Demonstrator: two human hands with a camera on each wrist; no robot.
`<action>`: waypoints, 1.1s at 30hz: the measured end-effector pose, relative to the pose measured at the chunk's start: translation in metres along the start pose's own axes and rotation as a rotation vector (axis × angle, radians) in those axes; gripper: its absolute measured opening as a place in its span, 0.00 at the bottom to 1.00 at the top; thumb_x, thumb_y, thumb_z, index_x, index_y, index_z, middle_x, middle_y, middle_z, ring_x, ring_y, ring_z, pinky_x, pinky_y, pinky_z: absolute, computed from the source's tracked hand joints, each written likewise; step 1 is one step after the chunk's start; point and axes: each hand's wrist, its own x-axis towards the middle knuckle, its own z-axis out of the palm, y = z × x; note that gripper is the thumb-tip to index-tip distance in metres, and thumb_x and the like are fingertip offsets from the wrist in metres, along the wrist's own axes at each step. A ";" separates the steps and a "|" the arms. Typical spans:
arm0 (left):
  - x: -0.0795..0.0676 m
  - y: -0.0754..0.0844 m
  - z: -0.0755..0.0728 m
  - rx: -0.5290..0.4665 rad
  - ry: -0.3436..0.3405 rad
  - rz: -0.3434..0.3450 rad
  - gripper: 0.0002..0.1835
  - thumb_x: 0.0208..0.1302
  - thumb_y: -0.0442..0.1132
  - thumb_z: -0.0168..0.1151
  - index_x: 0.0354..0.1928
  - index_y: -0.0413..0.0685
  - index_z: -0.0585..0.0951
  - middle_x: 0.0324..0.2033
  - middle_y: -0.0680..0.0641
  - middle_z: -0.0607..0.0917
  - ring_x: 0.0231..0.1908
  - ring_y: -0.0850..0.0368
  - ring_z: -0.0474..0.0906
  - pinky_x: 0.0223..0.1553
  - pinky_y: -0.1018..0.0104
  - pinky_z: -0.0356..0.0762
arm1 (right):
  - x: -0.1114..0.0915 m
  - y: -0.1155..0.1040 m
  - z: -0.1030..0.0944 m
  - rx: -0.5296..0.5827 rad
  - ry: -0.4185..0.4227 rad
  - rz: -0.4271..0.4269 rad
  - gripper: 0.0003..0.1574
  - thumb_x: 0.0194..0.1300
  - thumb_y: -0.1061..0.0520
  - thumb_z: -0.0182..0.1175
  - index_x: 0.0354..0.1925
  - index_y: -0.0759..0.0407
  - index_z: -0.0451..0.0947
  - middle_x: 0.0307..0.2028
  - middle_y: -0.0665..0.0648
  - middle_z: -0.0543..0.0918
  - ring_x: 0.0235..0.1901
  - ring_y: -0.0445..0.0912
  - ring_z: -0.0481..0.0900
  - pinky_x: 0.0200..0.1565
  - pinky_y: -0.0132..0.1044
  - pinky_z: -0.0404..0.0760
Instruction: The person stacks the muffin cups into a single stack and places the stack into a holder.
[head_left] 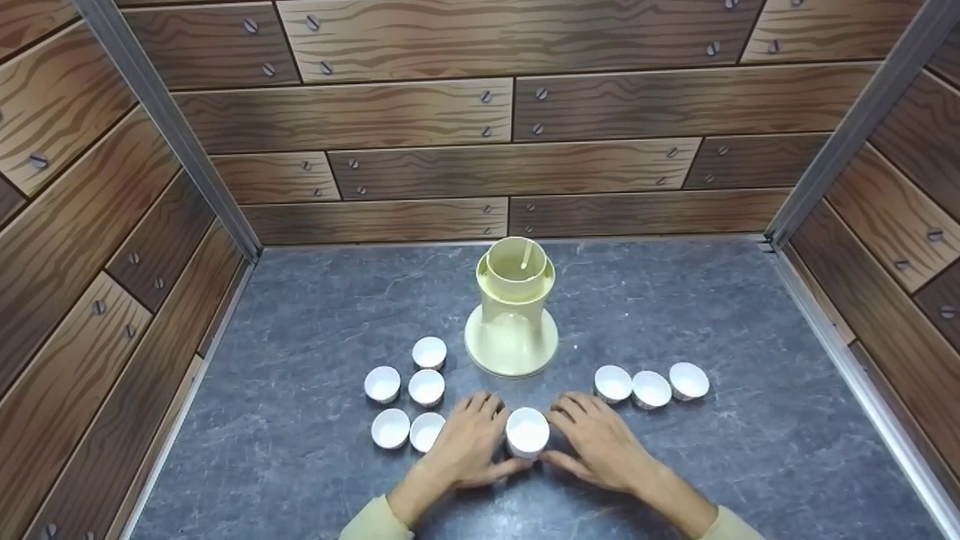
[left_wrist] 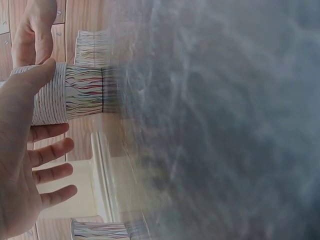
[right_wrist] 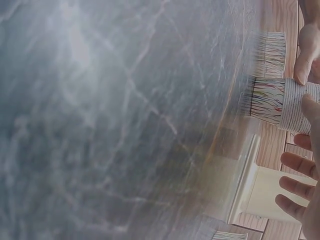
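A nested stack of cups (head_left: 527,433) stands upright near the front of the table. Its piled ribbed white rims (left_wrist: 51,95) show in the left wrist view, above a body with thin coloured wavy lines. My left hand (head_left: 474,442) holds the stack from the left between thumb and index finger, its other fingers spread away. From the right, my right hand (head_left: 598,444) grips it the same way, thumb in front and index finger (right_wrist: 302,141) behind. How many cups are nested is hidden.
Several single white cups (head_left: 390,429) stand upright at left, one partly behind my left hand. Three more (head_left: 651,389) form a row at right. Behind the stack rises a cream dispenser-like stand (head_left: 511,341) with a round base and open top. Wood-patterned panels (head_left: 420,172) enclose the table.
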 end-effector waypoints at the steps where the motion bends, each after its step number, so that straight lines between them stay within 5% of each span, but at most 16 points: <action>1: 0.000 0.000 0.001 0.002 0.002 0.002 0.38 0.63 0.79 0.56 0.52 0.53 0.82 0.46 0.51 0.83 0.50 0.52 0.80 0.53 0.57 0.79 | 0.000 0.000 0.000 0.001 -0.001 0.000 0.36 0.66 0.25 0.62 0.56 0.49 0.83 0.52 0.51 0.85 0.58 0.49 0.81 0.60 0.47 0.83; 18: -0.002 0.001 0.001 0.023 -0.001 0.005 0.40 0.63 0.81 0.54 0.53 0.53 0.83 0.47 0.51 0.84 0.51 0.53 0.80 0.53 0.58 0.80 | 0.001 0.012 -0.010 0.045 0.006 -0.034 0.32 0.68 0.26 0.62 0.54 0.46 0.82 0.50 0.49 0.85 0.54 0.46 0.81 0.55 0.45 0.83; 33: 0.001 0.002 0.000 0.009 -0.017 -0.019 0.40 0.62 0.80 0.56 0.53 0.52 0.82 0.47 0.50 0.84 0.51 0.53 0.80 0.53 0.58 0.79 | 0.000 0.041 -0.034 0.069 0.015 -0.053 0.38 0.57 0.33 0.76 0.59 0.50 0.82 0.54 0.51 0.85 0.56 0.49 0.82 0.60 0.49 0.82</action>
